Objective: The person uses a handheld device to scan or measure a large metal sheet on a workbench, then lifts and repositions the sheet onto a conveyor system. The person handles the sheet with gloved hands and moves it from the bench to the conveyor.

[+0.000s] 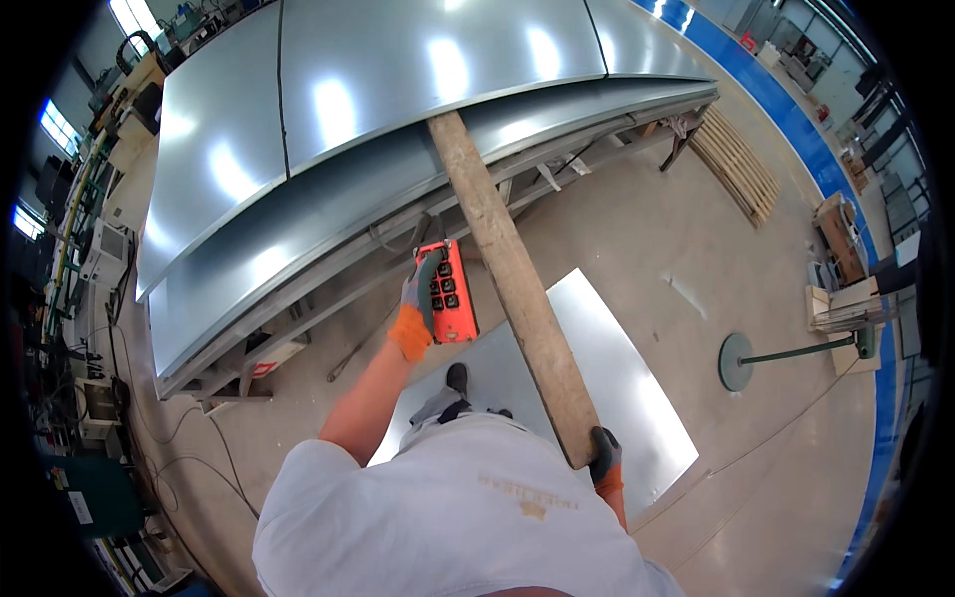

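The person's left hand (418,298), in a grey glove with an orange cuff, was wrapped around the side of an orange rectangular push-button control pendant (450,293), the thumb lying across its black buttons, apparently so that one hand could both carry and work it; the pendant was held out in front of the body at about chest height, above the floor and just before the edge of the metal stack. The right hand (603,456), in a matching dark glove, was closed around the near end of a long, rough, pale wooden plank (507,269), which ran away from the body at a slant, its far end resting on the top of a stack of large, shiny grey steel sheets (328,109). Held that way, the plank seemed to serve as a lever or spacer against the sheets, though how it bore on them could not be told. The sheets lay on a low steel frame rack (328,289), which carried them clear of the concrete floor (696,249). At the person's feet a smaller bright metal sheet (637,368) lay flat on the floor. Off to the right, a bundle of thin wooden slats (738,164) lay on the floor, and a round-based green stand (741,360) stood near a small bench; no open container showed its contents.
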Demonstrator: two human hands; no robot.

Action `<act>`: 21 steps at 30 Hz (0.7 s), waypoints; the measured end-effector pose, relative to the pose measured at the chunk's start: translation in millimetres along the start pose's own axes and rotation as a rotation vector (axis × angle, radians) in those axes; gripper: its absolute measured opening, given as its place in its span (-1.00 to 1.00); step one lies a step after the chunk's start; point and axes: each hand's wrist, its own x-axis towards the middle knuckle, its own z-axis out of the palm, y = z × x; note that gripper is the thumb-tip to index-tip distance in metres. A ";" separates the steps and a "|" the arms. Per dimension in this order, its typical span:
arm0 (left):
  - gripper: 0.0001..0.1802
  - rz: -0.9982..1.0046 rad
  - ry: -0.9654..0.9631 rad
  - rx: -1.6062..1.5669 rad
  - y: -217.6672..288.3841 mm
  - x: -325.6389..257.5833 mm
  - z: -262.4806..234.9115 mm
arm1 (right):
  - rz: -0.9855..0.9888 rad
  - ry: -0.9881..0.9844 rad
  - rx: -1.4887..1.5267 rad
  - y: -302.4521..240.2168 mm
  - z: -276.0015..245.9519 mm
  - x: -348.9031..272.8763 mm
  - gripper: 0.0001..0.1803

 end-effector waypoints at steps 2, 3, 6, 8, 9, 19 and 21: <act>-0.67 0.005 -0.065 -0.037 -1.1 1.9 -5.5 | 0.002 0.009 0.000 12.2 -1.1 3.0 -0.51; -0.66 0.016 -0.091 -0.059 -0.2 3.8 -6.9 | -0.029 -0.024 0.023 17.2 -1.3 4.9 -0.51; -0.63 0.046 -0.082 -0.043 4.1 5.2 -11.9 | -0.325 0.026 -0.328 26.0 1.5 8.7 -0.60; -0.62 0.032 -0.040 -0.032 10.3 3.9 -13.2 | -0.454 0.075 -0.364 22.8 6.1 13.1 -0.64; -0.62 0.068 -0.086 -0.037 13.5 2.5 -12.5 | -0.384 0.118 -0.276 18.3 8.9 16.2 -0.65; -0.69 0.238 -0.086 -0.024 100.5 -5.5 7.8 | -0.272 0.194 0.272 -43.9 137.0 132.4 -0.68; -0.61 0.289 -0.137 -0.058 118.8 1.3 -0.3 | -0.273 0.192 0.326 -59.5 170.8 168.5 -0.71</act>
